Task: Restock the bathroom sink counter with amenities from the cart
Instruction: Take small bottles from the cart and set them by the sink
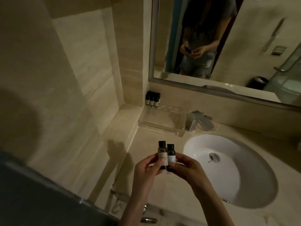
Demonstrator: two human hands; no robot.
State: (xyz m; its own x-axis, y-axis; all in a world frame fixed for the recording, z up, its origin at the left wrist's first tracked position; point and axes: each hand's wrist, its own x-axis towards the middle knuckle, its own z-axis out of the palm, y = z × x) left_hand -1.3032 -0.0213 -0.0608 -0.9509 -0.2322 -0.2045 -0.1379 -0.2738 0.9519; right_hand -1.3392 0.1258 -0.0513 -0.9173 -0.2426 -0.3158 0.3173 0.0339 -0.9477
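Observation:
Two small dark bottles with black caps and pale labels are held upright side by side above the counter's front left. My left hand (147, 168) pinches the taller left bottle (162, 154). My right hand (187, 168) pinches the shorter right bottle (171, 156). Three matching bottles (152, 99) stand in the back left corner of the beige counter (146, 144). In front of them lies a clear plastic tray (161, 123) with nothing visible in it.
A white oval sink (236, 173) fills the counter's right half, with a chrome tap (199, 119) behind it. A framed mirror (228, 46) hangs above and reflects a person. A tiled wall closes the left side. A dark surface (40, 198) fills the lower left corner.

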